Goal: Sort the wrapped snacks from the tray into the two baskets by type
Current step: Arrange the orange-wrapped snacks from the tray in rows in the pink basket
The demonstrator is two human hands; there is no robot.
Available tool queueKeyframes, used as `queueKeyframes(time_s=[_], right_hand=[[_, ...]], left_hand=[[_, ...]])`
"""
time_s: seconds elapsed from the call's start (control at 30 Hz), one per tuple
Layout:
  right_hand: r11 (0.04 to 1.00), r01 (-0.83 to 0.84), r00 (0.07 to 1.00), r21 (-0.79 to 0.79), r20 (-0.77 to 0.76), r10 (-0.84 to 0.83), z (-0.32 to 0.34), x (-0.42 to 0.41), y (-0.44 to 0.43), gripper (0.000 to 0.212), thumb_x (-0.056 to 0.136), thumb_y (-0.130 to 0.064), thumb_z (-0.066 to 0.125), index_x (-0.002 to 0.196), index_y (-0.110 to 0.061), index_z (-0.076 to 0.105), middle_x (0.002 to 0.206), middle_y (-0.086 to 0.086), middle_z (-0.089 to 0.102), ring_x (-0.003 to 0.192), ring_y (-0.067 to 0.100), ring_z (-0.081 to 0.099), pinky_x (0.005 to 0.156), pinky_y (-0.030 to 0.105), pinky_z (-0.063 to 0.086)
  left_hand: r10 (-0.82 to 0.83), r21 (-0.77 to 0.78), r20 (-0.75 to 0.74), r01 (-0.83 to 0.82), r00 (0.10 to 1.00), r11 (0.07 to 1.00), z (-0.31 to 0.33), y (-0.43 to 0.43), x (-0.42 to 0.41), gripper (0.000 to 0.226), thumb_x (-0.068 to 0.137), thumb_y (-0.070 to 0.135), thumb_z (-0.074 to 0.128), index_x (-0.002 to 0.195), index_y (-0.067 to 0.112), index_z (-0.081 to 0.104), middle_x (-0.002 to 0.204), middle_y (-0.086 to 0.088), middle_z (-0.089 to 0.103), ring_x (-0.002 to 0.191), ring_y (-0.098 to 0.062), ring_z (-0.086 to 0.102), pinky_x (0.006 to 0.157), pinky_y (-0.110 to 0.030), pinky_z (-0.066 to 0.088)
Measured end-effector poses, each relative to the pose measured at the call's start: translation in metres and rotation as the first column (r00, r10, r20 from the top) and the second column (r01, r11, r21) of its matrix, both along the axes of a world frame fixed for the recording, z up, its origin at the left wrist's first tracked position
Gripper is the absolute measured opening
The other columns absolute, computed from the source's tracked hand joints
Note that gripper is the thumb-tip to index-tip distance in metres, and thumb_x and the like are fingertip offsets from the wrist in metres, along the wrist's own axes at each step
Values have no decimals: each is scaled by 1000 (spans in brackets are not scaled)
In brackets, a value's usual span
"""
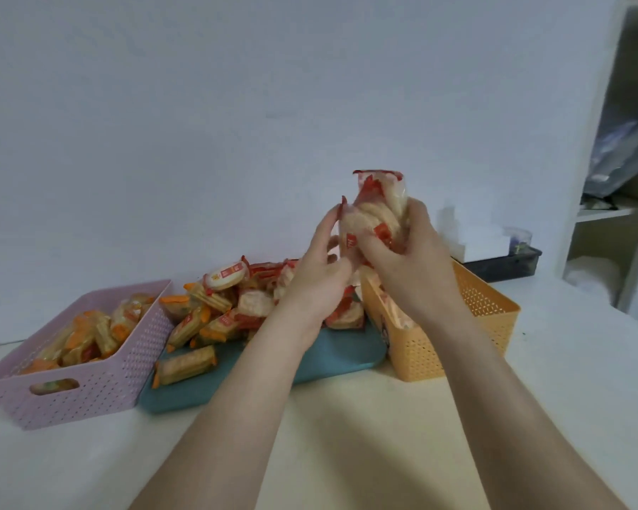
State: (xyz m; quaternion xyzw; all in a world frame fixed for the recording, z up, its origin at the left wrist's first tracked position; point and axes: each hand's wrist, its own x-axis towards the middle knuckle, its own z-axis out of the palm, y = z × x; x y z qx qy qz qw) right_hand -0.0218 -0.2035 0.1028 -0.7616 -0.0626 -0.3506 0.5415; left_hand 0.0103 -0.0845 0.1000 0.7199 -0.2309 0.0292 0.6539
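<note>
Holding a bundle (378, 215) of snacks upright between them, the left hand (321, 274) and right hand (409, 266) curl their fingers round it, raised over the orange basket (487, 311) and the tray (339, 357). Its clear wrappers have red ends and show pale round crackers. A pile (229, 311) of mixed packs lies on the tray; the pink basket (89, 384) holds orange-ended sticks.

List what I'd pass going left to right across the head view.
In order: pink basket → teal tray → orange basket → black box → white shelf. Left out: left hand and right hand gripping red-wrapped snacks, overlapping tray and orange basket.
</note>
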Motion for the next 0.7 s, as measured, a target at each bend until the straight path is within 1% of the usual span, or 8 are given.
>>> queueKeyframes(time_s=[0.1,0.13,0.2,0.27,0.37,0.5,0.63,0.7], right_hand=[[864,371,926,-341,68,-371,-15,10,-35,56,84,-51,56,129,-23,40,110,1,61,99,24,60,77,41,52],[805,399,896,-440,2,-443,-24,14,-42,65,82,-51,55,135,-21,35,123,6,57,114,30,54,88,46,49],[775,325,840,-542,-210,-500,-40,15,-49,80,82,-47,59,147,-19,21,148,11,37,139,33,28,107,52,34],[780,308,842,-545,-225,-490,-51,8,-43,76,84,-38,59,148,-19,22,150,7,34,142,27,23,109,51,26],[805,281,927,-523,-71,-369,-54,2,-14,53,84,-25,56,136,-18,47,135,6,53,127,27,43,101,44,35],[880,-38,987,-473,-157,-41,-57,1,52,33,84,-18,57,116,-17,64,110,3,67,102,21,59,86,34,46],[897,-337,912,-287,-335,236,-63,3,103,31,86,-16,60,116,-17,65,110,-4,67,99,14,62,92,27,47],[875,-437,856,-208,-394,333,-70,5,134,31,87,-16,61,118,-17,64,109,-4,66,99,14,63,89,27,48]], left_hand=[[117,390,180,-180,977,903,1,-35,5,67,95,26,55,150,39,19,156,4,29,141,-17,31,112,-34,30],[128,481,230,-227,965,847,-4,-40,5,69,94,23,54,151,34,18,157,3,27,141,-19,32,112,-34,29],[128,543,246,-246,961,803,-16,-37,1,64,93,18,52,150,30,25,155,2,31,136,-19,39,110,-34,34],[168,530,289,-303,943,792,-27,-19,-5,51,92,14,51,140,28,44,145,7,45,131,-14,44,104,-28,37],[284,522,468,-521,837,675,-37,27,-13,37,89,12,55,121,28,62,129,8,58,117,-14,53,94,-26,40],[427,498,574,-712,699,496,-45,108,-16,30,82,13,61,110,24,69,113,3,65,107,-20,57,90,-34,46],[461,570,677,-805,573,163,-55,189,-11,39,75,22,69,113,13,62,114,-13,60,111,-38,52,93,-47,41],[508,658,635,-752,581,37,-63,232,-18,55,76,30,72,123,7,55,123,-19,55,118,-40,47,95,-49,39]])
